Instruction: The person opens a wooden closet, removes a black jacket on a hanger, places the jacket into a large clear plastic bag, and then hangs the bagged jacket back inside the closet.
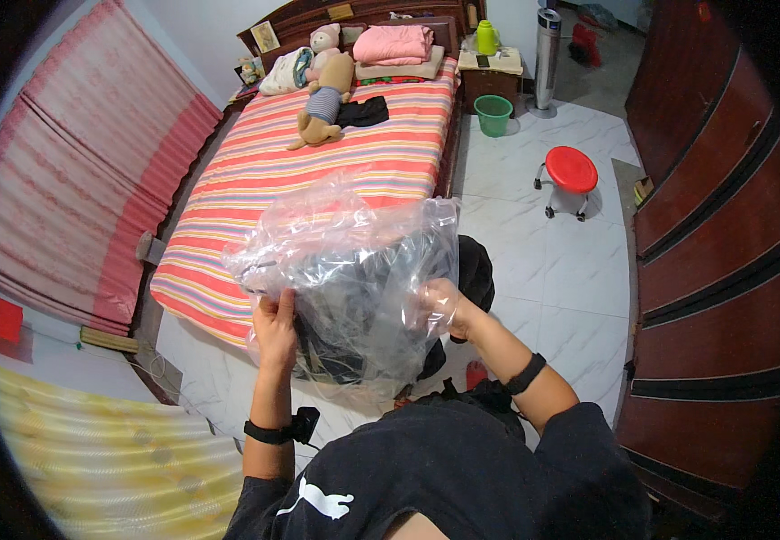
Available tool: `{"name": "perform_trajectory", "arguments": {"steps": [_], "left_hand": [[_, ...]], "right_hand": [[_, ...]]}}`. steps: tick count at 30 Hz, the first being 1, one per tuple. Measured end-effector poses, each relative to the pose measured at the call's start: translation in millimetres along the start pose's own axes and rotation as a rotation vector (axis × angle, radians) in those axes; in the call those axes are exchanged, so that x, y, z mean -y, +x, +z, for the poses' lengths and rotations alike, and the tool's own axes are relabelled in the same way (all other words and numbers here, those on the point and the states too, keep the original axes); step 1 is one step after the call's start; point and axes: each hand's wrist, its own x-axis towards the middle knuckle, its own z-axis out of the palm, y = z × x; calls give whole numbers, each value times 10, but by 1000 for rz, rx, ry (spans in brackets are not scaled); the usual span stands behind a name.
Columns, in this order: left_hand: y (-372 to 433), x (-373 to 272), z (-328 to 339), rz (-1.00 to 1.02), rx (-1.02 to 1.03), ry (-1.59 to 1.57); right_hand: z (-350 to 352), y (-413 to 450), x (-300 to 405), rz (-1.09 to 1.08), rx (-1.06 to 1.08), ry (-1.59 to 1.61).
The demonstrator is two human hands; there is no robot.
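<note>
A large clear plastic bag (363,270) is spread between my two hands, in front of my body and over the near edge of the bed. My left hand (275,331) grips its left side, thumb up. On the right side, my right hand (440,307) is seen through the film and holds the bag there. Dark material shows through the plastic; whether it lies inside or behind the bag, I cannot tell. A black item (476,270) shows just right of the bag.
Ahead stands a bed (228,196) with a striped sheet, a plush dog (326,101) and black cloth (364,112). To the right are a red stool (571,170) on casters, a green bin (493,116), a tower fan (547,61) and a dark wooden wardrobe (707,283).
</note>
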Motion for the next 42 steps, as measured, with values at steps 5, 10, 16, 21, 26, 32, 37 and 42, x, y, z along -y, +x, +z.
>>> {"name": "perform_trajectory", "arguments": {"steps": [5, 10, 16, 21, 26, 32, 37, 42], "left_hand": [[-119, 16, 11, -16, -44, -46], [-216, 57, 145, -23, 12, -5], [-196, -28, -5, 16, -14, -70], [-246, -233, -9, 18, -73, -26], [-198, -418, -386, 36, -15, -88], [-89, -437, -606, 81, -63, -154], [-78, -654, -745, 165, -205, -112], [-68, -545, -1335, 141, -47, -126]], "right_hand": [[156, -161, 314, -192, -117, -639], [330, 173, -68, -305, 208, -711], [-148, 51, 24, -52, 572, 769], [-573, 1, 144, 12, 349, 813], [-1041, 106, 334, -62, 207, 598], [-1779, 374, -578, 210, 38, 621], [-1521, 111, -626, 338, 237, 480], [-1441, 169, -506, 44, 369, 635]]}}
